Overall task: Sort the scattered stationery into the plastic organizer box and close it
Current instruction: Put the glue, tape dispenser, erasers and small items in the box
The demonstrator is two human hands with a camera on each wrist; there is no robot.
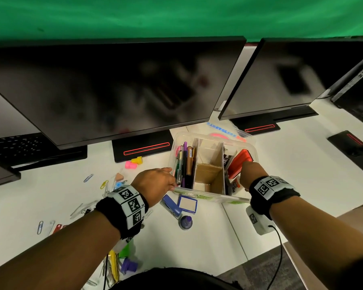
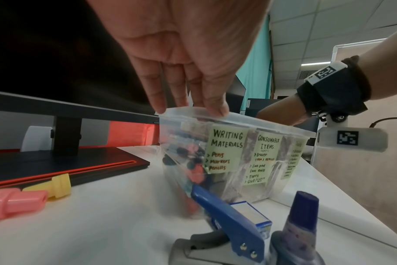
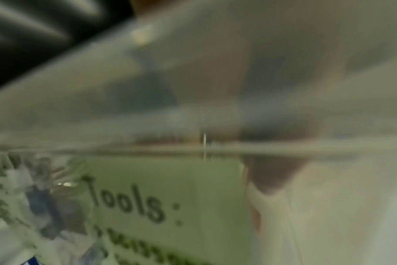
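Observation:
The clear plastic organizer box (image 1: 237, 198) stands open on the white desk, with cardboard dividers, pens (image 1: 183, 164) in its left compartment and a red item (image 1: 240, 159) in its right one. Its front carries green labels (image 2: 224, 150) reading writing materials, consumable items, tools. My left hand (image 1: 166, 178) rests straight fingers (image 2: 215, 105) on the box's left rim (image 2: 238, 118). My right hand (image 1: 247, 168) reaches over the right front rim beside the red item, its fingers hidden. The right wrist view is blurred, showing only the "Tools" label (image 3: 170, 206).
In front of the box lie a blue hole punch (image 1: 172, 206), a blue-framed pad (image 1: 188, 204) and a purple ink bottle (image 1: 186, 221). Pink and yellow pieces (image 1: 133, 163), paper clips (image 1: 88, 177) and more small items lie to the left. Monitors (image 1: 113, 91) stand behind.

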